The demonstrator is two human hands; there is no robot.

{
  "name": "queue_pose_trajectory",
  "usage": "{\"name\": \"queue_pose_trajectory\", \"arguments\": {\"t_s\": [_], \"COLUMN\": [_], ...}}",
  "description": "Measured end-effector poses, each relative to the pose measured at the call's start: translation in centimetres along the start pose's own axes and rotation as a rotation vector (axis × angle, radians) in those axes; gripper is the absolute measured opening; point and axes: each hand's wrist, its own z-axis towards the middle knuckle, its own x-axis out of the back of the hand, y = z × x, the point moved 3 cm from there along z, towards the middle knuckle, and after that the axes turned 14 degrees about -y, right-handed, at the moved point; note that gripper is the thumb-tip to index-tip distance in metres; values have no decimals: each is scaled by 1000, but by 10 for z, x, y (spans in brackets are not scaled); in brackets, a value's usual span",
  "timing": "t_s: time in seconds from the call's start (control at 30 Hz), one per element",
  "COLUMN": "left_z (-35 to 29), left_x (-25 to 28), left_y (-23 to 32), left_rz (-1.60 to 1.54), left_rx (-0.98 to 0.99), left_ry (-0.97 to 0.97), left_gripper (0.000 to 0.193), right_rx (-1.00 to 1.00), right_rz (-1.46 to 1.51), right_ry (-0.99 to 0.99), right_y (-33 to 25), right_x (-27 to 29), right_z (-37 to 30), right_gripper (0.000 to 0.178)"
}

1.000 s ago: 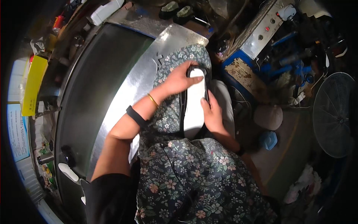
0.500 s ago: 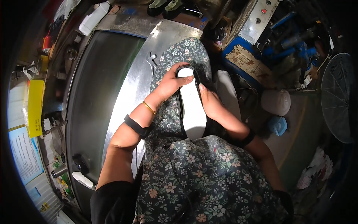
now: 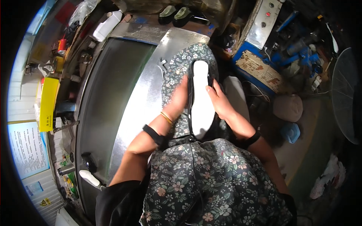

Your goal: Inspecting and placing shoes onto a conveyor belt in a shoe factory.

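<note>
between left hand [image 3: 180, 98] and right hand [image 3: 222, 103], oblong white sole [image 3: 201, 101], floral cloth [image 3: 184, 60]

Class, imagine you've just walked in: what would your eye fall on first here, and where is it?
Probably the bright white, sole-shaped piece with black edging, in the middle between the left hand and the right hand. Next, perhaps, the dark floral cloth apron filling the lower middle, then the bright yellow rectangular panel at the left.

Passing room lies left, above the metal sheet [image 3: 130, 113]; ahead-right, the blue-framed machine [image 3: 258, 69] blocks.
</note>
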Motion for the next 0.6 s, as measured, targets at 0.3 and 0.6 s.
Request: {"name": "queue_pose_trajectory", "arguments": {"t_s": [0.3,0.6], "left_z": [-49,-68], "left_x": [6,2], "left_y": [58,1], "left_rz": [1234,144], "left_rx": [75,-119], "left_ry": [43,202], "left_gripper": [41,54], "right_rx": [-248,116], "right_rz": [-552,-549], "right_ry": [77,165], "right_y": [-8,0], "right_x": [-37,-35], "right_z": [-1,-12], "right_gripper": [67,59]}}
